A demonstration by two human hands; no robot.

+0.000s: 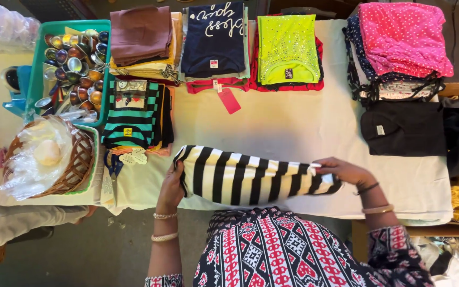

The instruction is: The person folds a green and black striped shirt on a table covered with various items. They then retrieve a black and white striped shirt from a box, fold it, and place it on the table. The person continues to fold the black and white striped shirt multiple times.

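While cloth-covered table [293, 127] bears folded stacks, hands grip striped garment [251, 178].

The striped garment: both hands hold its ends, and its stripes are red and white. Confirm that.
Wrong colour. The head view shows the striped garment is black and white, not red and white. The left hand and right hand do hold its ends.

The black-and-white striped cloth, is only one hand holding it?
No, the left hand grips one end of the striped cloth and the right hand pinches the other.
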